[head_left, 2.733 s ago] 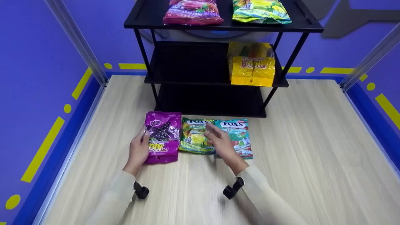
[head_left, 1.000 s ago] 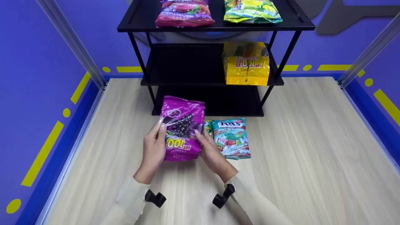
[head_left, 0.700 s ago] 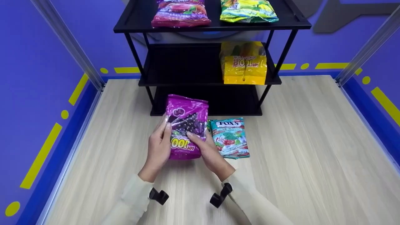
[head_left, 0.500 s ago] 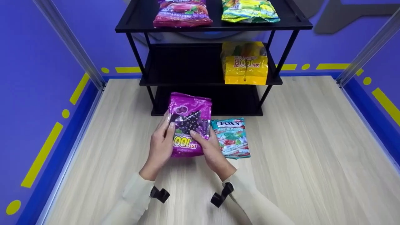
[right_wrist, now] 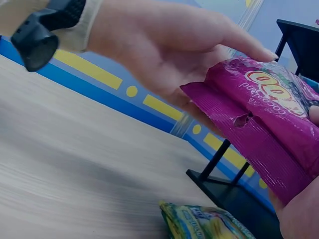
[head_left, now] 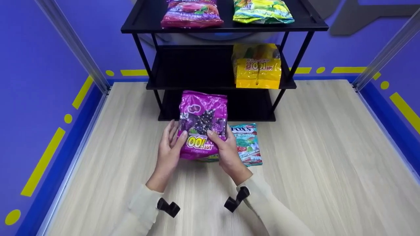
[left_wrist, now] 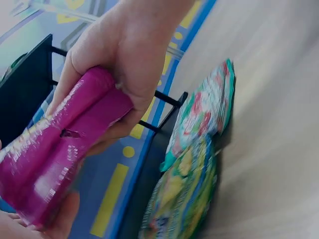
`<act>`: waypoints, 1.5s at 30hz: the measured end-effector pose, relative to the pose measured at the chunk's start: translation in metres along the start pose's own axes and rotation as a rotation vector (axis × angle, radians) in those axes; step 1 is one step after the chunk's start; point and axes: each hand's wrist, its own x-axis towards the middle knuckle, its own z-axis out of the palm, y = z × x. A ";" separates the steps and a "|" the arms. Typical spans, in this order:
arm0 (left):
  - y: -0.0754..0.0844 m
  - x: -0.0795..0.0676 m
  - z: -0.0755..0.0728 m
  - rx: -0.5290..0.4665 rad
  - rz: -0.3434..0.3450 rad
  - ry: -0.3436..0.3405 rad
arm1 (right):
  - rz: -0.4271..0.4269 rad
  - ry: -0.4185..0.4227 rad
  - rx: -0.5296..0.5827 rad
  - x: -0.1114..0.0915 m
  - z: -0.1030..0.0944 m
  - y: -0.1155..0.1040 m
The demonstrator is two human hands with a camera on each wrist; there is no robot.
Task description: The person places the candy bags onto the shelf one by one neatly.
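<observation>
Both hands hold the purple bag (head_left: 203,123) between them: the left hand (head_left: 169,147) grips its left side and the right hand (head_left: 229,155) its right side, each with the thumb on the printed face and fingers behind. The bag is lifted off the tabletop (head_left: 315,157) and tilted, its "LOT 100" print upside down in the head view, with the front edge of the black rack's (head_left: 193,67) bottom tier behind it. Below, a green-and-yellow bag (left_wrist: 182,191) lies on the tabletop, mostly hidden from the head camera, and touching it on the right is a teal FOX'S bag (head_left: 251,144), partly covered by the right hand. Both lie just before the rack's bottom front edge. The rack stands toward the tabletop's back edge. On its middle tier, a yellow bag (head_left: 258,73) sits at the right end, reaching the front edge. On the top tier, a pink-red bag (head_left: 192,14) lies left and a yellow-green bag (head_left: 263,13) right, both by the front edge.
</observation>
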 end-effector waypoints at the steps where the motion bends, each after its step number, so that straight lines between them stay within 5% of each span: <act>1: -0.003 -0.001 0.001 -0.044 -0.027 0.002 | -0.001 -0.001 0.000 0.000 -0.001 -0.001; 8: -0.012 -0.008 0.011 -0.304 -0.162 -0.001 | -0.057 -0.038 -0.011 0.003 -0.003 -0.006; 19: -0.011 0.001 0.024 -0.574 -0.159 0.049 | -0.048 -0.085 -0.022 0.013 -0.006 -0.021; 30: -0.005 0.013 0.033 -0.690 -0.137 0.054 | -0.054 -0.120 -0.019 0.018 -0.010 -0.033; 45: -0.002 0.033 0.038 -0.748 -0.087 0.041 | -0.064 -0.172 0.048 0.014 -0.019 -0.023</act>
